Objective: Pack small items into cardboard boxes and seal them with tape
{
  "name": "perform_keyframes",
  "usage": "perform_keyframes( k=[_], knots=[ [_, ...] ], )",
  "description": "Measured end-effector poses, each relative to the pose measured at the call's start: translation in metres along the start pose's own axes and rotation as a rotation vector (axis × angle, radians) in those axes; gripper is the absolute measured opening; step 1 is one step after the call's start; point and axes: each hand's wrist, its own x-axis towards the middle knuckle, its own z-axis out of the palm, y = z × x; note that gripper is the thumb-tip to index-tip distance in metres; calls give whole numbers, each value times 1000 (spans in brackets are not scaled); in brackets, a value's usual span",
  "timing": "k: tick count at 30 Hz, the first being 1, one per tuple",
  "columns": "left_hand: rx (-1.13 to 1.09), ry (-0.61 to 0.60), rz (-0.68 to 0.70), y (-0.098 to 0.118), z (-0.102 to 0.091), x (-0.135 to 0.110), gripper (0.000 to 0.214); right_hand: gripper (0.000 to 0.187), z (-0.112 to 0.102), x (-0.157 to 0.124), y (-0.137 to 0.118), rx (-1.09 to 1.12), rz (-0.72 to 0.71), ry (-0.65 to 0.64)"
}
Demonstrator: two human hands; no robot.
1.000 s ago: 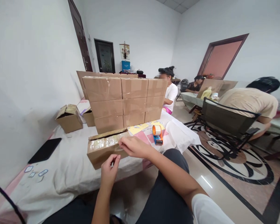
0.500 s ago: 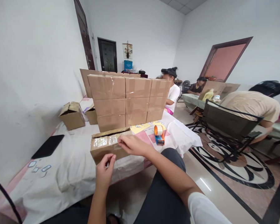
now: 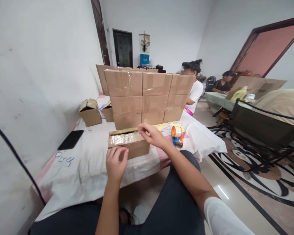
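Note:
A small cardboard carton lies on the cloth-covered table before me, with shiny clear tape across its top and a dark gap along the far edge of the flap. Over its right end is my right hand, fingers curled in toward the thumb; whatever they pinch is too small to make out. My left hand is at the carton's near left side, its fingers bent and the thumb held apart, with nothing seen in it. To the right of the carton stands an orange and blue tape dispenser with a roll on it.
Behind the carton rises a stack of taped boxes. An open-topped box and a black flat object are at the left. A person in white sits beyond the stack. A dark chair stands at the right.
My view has swung right. My right hand has moved toward the carton's far right edge. The left hand has come up to its near left side, the thumb spreading from the fingers.

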Motion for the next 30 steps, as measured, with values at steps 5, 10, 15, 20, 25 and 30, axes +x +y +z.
perform_keyframes(
  k=[5, 10, 15, 20, 25, 30],
  knots=[
    [337, -213, 155, -8, -24, 53, 38, 13, -1, 11, 13, 266, 140, 144],
    [450, -673, 266, -27, -28, 70, 65, 27, 3, 14, 25, 393, 263, 78],
    [470, -717, 258, -36, -22, 58, 62, 33, 5, 14, 43, 401, 347, -22],
    [451, -685, 250, -38, -21, 55, 60, 37, 8, 12, 55, 483, 437, -42],
    [432, -669, 263, -40, -21, 55, 60, 37, 16, 11, 62, 400, 472, -63],
    [449, -609, 283, -34, -25, 52, 61, 38, 22, 10, 70, 326, 441, -96]
  ],
)
